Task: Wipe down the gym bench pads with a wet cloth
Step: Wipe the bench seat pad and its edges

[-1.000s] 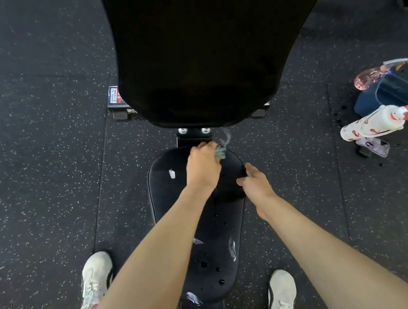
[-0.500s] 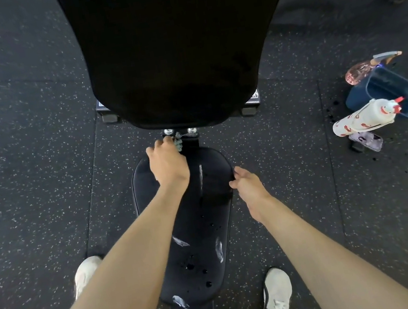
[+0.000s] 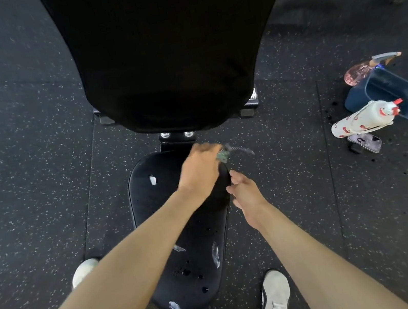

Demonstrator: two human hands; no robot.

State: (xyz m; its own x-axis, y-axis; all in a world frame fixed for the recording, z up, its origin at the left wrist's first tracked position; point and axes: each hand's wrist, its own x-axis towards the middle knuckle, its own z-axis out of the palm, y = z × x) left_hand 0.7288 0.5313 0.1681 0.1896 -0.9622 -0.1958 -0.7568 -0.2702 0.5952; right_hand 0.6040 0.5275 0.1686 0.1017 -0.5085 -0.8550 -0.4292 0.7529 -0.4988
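While your left hand (image 3: 200, 172) clutches the cloth (image 3: 223, 155) bunched at the far edge of the seat pad (image 3: 151, 203) — right hand (image 3: 246, 193) gripping its side — you could miss the near droplets (image 3: 186, 272).

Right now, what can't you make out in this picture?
Head view: the cloth is motion-blurred and mostly hidden under the left hand.
The left forearm covers the middle of the seat pad.
The frame's top edge cuts off the back pad.
The phone screen is too small to read.

text: none legible | bench frame label (image 3: 252, 96): too small | bottle print (image 3: 362, 121): unreadable
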